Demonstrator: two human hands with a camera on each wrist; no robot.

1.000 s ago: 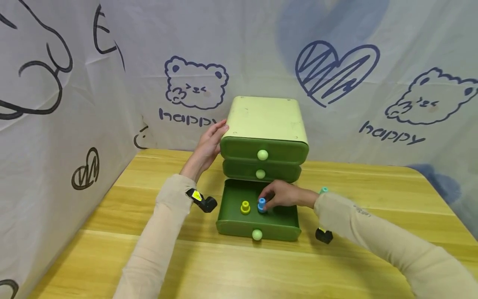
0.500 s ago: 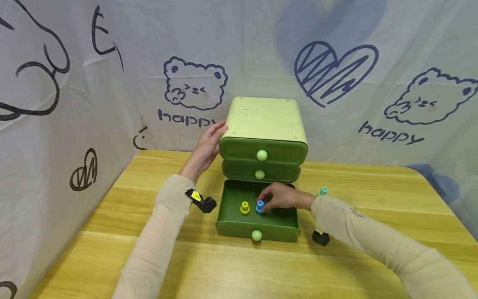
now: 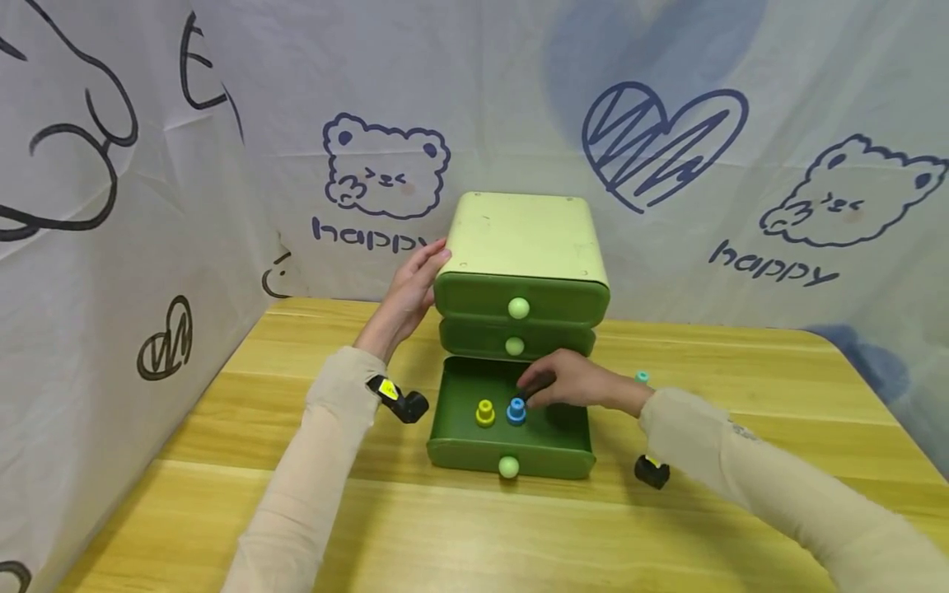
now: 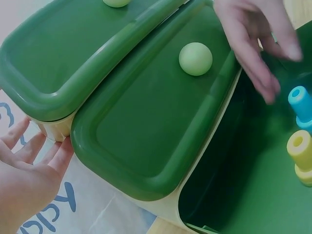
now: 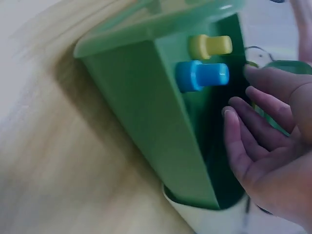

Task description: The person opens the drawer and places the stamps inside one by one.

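A small cabinet (image 3: 526, 235) with a pale yellow-green top and green drawers stands on the table. Its bottom drawer (image 3: 511, 455) is pulled out. Inside stand two stepped, hollow pegs, a yellow one (image 3: 485, 413) on the left and a blue one (image 3: 516, 412) to its right. My right hand (image 3: 574, 380) hovers over the drawer just beside the blue peg, fingers loosely bent around nothing; the right wrist view shows a gap between fingertips and peg. With extended fingers, my left hand (image 3: 408, 296) rests against the cabinet's left side, also visible in the left wrist view (image 4: 29, 170).
A teal peg (image 3: 642, 377) stands on the wooden table (image 3: 445, 535) right of the cabinet, partly hidden by the right sleeve. The upper two drawers are closed, each with a round knob (image 3: 519, 308). A printed white cloth (image 3: 504, 99) hangs behind and at the left.
My right hand has let go of the blue peg, which now stands beside the yellow one, and has lifted up and back to the right. The left hand stays put.
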